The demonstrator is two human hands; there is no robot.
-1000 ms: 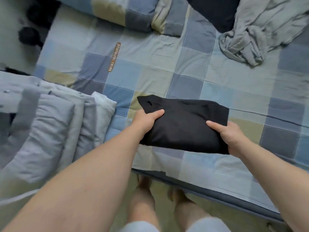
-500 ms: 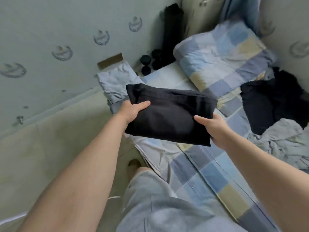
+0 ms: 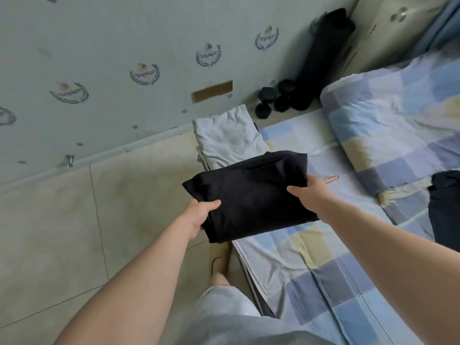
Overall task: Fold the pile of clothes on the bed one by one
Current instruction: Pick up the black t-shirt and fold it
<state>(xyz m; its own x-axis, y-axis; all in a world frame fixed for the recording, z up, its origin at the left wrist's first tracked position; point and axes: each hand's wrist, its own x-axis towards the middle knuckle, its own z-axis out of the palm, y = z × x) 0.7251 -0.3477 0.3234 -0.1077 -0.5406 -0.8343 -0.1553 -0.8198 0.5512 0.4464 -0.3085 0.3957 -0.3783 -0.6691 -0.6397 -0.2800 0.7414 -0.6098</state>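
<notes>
- The black garment [image 3: 251,195] is already folded into a flat packet. It is held in the air over the left edge of the bed [image 3: 298,260], partly out over the floor.
- The left hand [image 3: 199,216] grips its near left corner, thumb lying on top. The fingers go underneath and are hidden, so I cannot tell how they lie.
- The right hand [image 3: 311,192] holds the right edge the same way: thumb across the top, fingers out of sight below.
- Just beyond the packet, a folded light grey piece [image 3: 229,138] lies at the far left corner of the bed. It looks like the finished stack, so the step in hand is probably laying the black one on or beside it.
- Left to do: a dark heap [image 3: 445,207] lies unfolded at the right edge of the view. How many garments it holds cannot be told.
- Writing: the wall emblems [image 3: 208,55], each a laurel wreath, carry script that seems to read "Voyage".
- An orange tag [image 3: 331,180] on the sheet beside the right hand has lettering too blurred to read.
</notes>
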